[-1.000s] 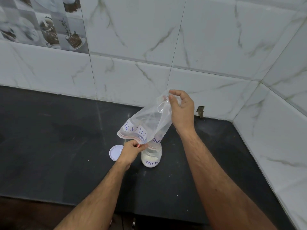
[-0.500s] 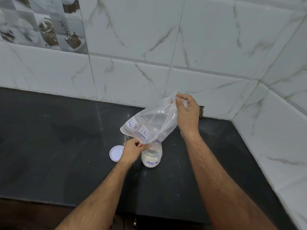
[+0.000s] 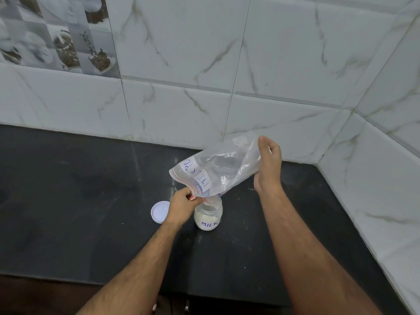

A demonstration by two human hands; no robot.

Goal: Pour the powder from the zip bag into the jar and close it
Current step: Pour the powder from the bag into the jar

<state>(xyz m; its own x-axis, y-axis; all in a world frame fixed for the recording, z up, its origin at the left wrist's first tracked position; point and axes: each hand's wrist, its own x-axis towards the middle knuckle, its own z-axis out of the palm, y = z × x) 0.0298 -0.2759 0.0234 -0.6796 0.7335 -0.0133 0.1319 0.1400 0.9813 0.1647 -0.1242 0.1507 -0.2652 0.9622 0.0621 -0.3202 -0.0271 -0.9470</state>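
Fingers (image 3: 185, 195) of the left hand (image 3: 180, 209) are pinched shut on the low corner of the bag (image 3: 223, 169), at its pink zip edge, right above the mouth of the jar (image 3: 208, 213). Fingers (image 3: 263, 146) of the right hand (image 3: 267, 165) are closed around the bag's raised far end, bunching the clear plastic, so the bag slopes down from the right fingers to the left ones. White labels on the bag carry blue handwriting that reads "MILK P", upside down from the head view. The bag looks nearly empty, though the crumpled plastic makes it hard to be sure whether any powder is left inside.

Just below the left fingers, the jar stands upright on the dark desk (image 3: 68, 212), open, with pale powder (image 3: 205, 218) filling its lower part and "MILK" written in blue on its side. The bag's low corner reaches the jar's rim; whether it touches or dips in cannot be told. A white lid (image 3: 159, 211) lies flat on the desk just left of the left hand, apart from the jar. A few pale specks dot the desk near the right wrist. Beyond the right fingers, white marbled wall tiles (image 3: 284, 76) meet in a corner.
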